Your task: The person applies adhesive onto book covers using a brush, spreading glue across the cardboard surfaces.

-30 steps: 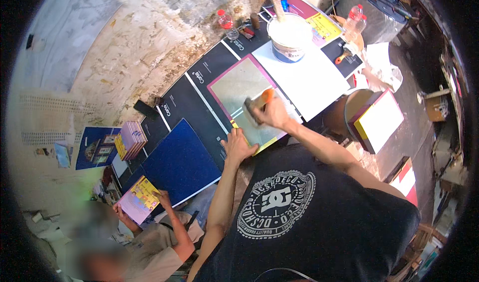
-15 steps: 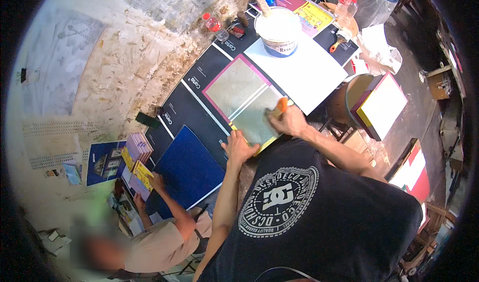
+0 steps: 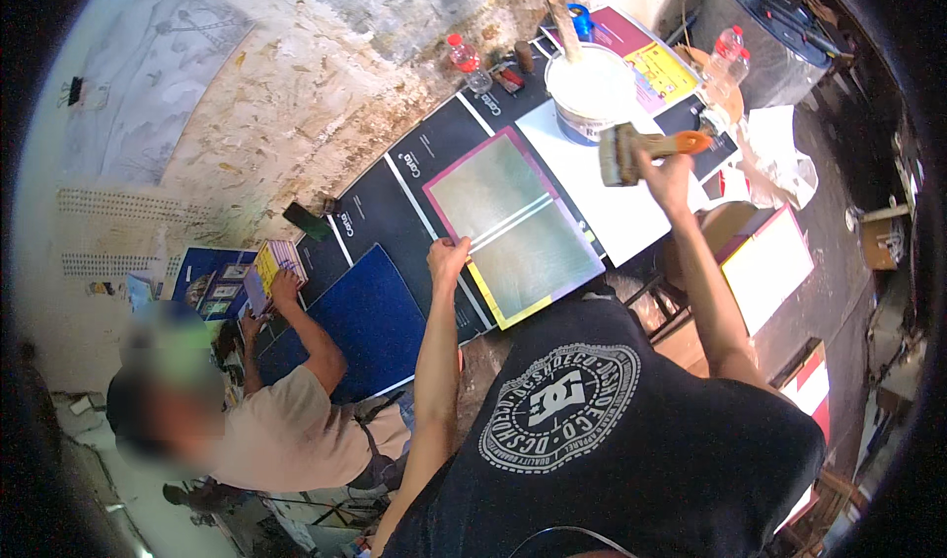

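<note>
My right hand (image 3: 669, 175) grips a wide, flat brush (image 3: 619, 153) with an orange handle, held above a white sheet (image 3: 646, 213) and close to a white bucket (image 3: 592, 84) with a wooden stick in it. Between my arms lies a grey cover sheet (image 3: 493, 188) with pink and yellow margins and two white strips across its middle. Its surface looks wet or glossy. At the sheet's left edge, my left hand (image 3: 449, 260) pinches the margin with thumb and fingers.
Dark printed boards (image 3: 395, 198) cover the table, with a dark blue board (image 3: 365, 311) at left. A co-worker (image 3: 286, 420) handles booklets (image 3: 271, 272) there. A red-capped bottle (image 3: 469, 65) stands by the wall; stacked covers (image 3: 769, 272) sit at right on a round support.
My right hand has lifted the brush off the grey sheet and carried it up and right toward the bucket. My left hand has gone from spread at the near corner to pinching the left edge.
</note>
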{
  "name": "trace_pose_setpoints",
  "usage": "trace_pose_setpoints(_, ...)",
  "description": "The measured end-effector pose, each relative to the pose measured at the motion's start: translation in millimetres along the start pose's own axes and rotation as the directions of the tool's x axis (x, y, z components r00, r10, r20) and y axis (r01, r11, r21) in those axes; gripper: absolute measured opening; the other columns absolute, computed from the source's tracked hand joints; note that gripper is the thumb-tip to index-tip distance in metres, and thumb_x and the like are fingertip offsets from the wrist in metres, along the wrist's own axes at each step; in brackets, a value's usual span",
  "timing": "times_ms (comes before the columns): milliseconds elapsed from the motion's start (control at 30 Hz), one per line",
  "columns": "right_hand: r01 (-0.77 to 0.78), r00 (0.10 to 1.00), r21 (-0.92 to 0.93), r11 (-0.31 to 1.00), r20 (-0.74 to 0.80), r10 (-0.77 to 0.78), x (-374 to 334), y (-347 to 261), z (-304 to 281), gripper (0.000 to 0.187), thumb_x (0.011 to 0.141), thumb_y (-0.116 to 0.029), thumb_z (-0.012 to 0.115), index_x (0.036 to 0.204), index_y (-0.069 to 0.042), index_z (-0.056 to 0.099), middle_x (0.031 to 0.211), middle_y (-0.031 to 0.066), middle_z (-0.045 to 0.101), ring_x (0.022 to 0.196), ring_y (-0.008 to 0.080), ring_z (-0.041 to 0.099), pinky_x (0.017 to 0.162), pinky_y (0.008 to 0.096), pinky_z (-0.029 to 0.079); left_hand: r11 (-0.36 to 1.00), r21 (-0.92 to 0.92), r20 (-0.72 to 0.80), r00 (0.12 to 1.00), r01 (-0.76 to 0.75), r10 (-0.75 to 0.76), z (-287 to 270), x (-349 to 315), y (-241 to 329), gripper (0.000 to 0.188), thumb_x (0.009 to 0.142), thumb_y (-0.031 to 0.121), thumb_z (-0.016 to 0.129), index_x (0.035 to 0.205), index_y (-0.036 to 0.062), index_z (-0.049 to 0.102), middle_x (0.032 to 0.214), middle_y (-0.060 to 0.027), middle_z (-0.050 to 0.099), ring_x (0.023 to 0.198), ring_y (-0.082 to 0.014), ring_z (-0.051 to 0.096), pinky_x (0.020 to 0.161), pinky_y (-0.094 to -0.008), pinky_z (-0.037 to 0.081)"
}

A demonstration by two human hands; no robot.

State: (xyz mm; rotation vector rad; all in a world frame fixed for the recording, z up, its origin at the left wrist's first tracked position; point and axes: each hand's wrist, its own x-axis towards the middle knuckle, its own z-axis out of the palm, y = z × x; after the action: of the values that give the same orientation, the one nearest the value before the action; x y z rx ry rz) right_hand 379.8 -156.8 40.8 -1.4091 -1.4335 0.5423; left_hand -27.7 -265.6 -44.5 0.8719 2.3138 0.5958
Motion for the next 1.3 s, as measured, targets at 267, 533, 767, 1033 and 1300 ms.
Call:
trace_pose_setpoints(267, 0.132, 0.787, 0.099, 0.986, 0.595, -0.165, 23.2, -73.7, 212.0, 0.043, 0.085, -0.046, 0.067, 0.085, -0.004, 0.069, 0.079, 0.021, 0.07, 0.075, 0.0346, 0.072, 0.07, 0.0464, 0.056, 0.998, 0.02, 0.041, 0.998, 0.056, -0.057, -7.9, 17.0, -17.7, 0.045, 0.069, 0.037, 0.075, 0.094, -0.0007, 0.076, 0.087, -0.0161, 0.076, 0.084, -0.0277, 0.074, 0.084, -0.0374, 0.057)
trace_pose_setpoints(533, 0.336, 0.677, -0.348, 0.875, 0.735, 0.032, 115.3, -70.7, 252.0, 0.041, 0.083, -0.042, 0.062, 0.091, -0.005, 0.075, 0.092, 0.0213, 0.073, 0.085, 0.0356, 0.073, 0.076, 0.0448, 0.059, 0.998, -0.001, 0.052, 0.996, 0.069, -0.069, -15.3, 14.9, -21.9, 0.038, 0.069, 0.037, 0.075, 0.085, 0.0017, 0.077, 0.083, -0.0131, 0.076, 0.081, -0.0228, 0.074, 0.08, -0.034, 0.056)
trace_pose_setpoints(767, 0.371, 0.694, -0.007, 0.928, 0.666, -0.273, 12.0, -55.5, 218.0, 0.05, 0.086, -0.052, 0.063, 0.076, -0.002, 0.07, 0.068, 0.0251, 0.065, 0.067, 0.0394, 0.069, 0.065, 0.0476, 0.056, 0.992, -0.125, 0.076, 0.997, 0.034, -0.025, -13.7, 12.2, -33.3, 0.027, 0.072, 0.026, 0.075, 0.083, 0.0005, 0.076, 0.078, -0.0084, 0.074, 0.069, -0.0154, 0.068, 0.068, -0.029, 0.053)
trace_pose_setpoints(1033, 0.05, 0.966, 0.01, 0.999, 0.255, -0.051, -39.2, -40.0, 117.7, 0.044, 0.088, -0.043, 0.066, 0.07, -0.003, 0.067, 0.063, 0.0199, 0.065, 0.061, 0.0375, 0.068, 0.061, 0.0445, 0.055, 0.984, -0.178, 0.112, 0.994, 0.014, 0.007, -9.5, 29.5, -37.9, 0.03, 0.072, 0.027, 0.076, 0.08, -0.0019, 0.074, 0.078, -0.0107, 0.074, 0.072, -0.0183, 0.07, 0.07, -0.032, 0.055)
trace_pose_setpoints(1300, -0.238, 0.928, -0.333, 0.912, 0.2, 0.315, -94.8, 23.5, 5.0, 0.031, 0.089, -0.029, 0.071, 0.094, 0.001, 0.073, 0.083, 0.0167, 0.074, 0.078, 0.0193, 0.07, 0.069, 0.0354, 0.054, 0.96, -0.262, 0.127, 0.99, 0.095, -0.063, -36.2, 23.6, -94.7, 0.03, 0.073, 0.024, 0.075, 0.088, -0.0018, 0.073, 0.082, -0.011, 0.074, 0.076, -0.0179, 0.07, 0.07, -0.0325, 0.054)
